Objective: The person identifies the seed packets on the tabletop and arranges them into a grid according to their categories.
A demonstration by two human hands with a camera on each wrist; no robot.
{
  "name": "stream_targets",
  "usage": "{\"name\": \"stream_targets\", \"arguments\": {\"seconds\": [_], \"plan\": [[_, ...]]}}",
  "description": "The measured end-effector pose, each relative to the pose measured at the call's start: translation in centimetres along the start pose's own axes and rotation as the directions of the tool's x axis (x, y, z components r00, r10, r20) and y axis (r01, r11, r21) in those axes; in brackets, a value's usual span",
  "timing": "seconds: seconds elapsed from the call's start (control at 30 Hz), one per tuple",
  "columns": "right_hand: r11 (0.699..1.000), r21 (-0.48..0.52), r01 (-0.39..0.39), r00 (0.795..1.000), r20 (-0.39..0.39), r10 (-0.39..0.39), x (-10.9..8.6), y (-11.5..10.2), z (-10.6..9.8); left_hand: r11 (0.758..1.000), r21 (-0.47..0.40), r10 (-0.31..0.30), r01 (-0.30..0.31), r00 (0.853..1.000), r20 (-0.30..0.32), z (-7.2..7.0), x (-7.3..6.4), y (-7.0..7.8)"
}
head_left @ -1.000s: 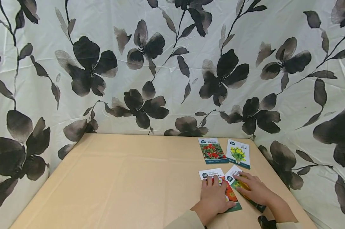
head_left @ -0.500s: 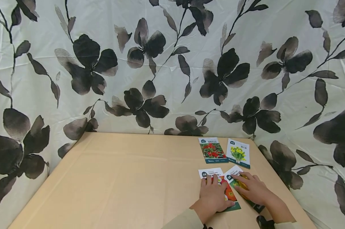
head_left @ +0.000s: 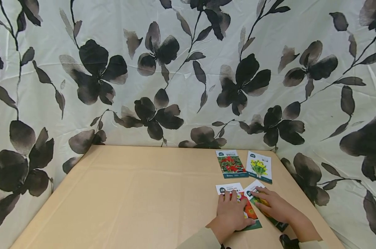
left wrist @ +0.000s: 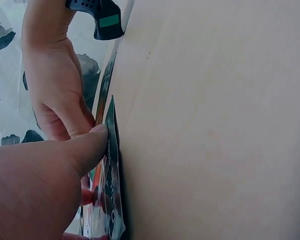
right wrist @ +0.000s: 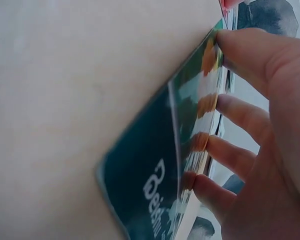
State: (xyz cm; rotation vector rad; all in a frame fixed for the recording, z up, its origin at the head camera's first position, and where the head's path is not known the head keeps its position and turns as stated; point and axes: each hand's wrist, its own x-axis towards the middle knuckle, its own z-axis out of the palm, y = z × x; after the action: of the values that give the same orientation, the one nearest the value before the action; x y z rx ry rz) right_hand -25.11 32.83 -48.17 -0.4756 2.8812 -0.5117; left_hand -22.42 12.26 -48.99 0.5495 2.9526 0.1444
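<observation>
Both my grips lie released, fingers extended, each resting on a flower-printed packet at the right of the desk (head_left: 128,200).
From the head view, my left grip (head_left: 231,214) covers much of the red-and-orange packet (head_left: 251,211), and my right grip (head_left: 276,205) lies over the yellow-orange packet (right wrist: 157,150) just beside it; only this view takes in the red-flower packet (head_left: 231,165) and yellow-flower packet (head_left: 259,167) beyond my fingertips. My right wrist view gives what my hand hides there: pale lettering on the dark-green end, and fingertips spaced along the packet. My left wrist view shows the red-and-orange packet nearly edge-on, my thumb (left wrist: 92,142) against its dark-green end, and the black band (left wrist: 107,22) with a green patch at my right wrist.
</observation>
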Motion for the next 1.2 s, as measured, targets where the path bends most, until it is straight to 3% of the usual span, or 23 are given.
{"name": "stream_targets", "arguments": {"seconds": [0.5,1.2], "plan": [[0.995,-0.066,-0.074,0.997,0.008,0.074,-0.1,-0.4,0.2,0.999,-0.036,0.022,-0.019,0.997,0.070,-0.9,-0.1,-0.8],[0.985,-0.086,-0.151,0.988,0.019,0.154,-0.5,-0.9,0.4,0.998,-0.060,0.020,-0.017,0.998,0.065,-0.2,0.2,-1.3]]}}
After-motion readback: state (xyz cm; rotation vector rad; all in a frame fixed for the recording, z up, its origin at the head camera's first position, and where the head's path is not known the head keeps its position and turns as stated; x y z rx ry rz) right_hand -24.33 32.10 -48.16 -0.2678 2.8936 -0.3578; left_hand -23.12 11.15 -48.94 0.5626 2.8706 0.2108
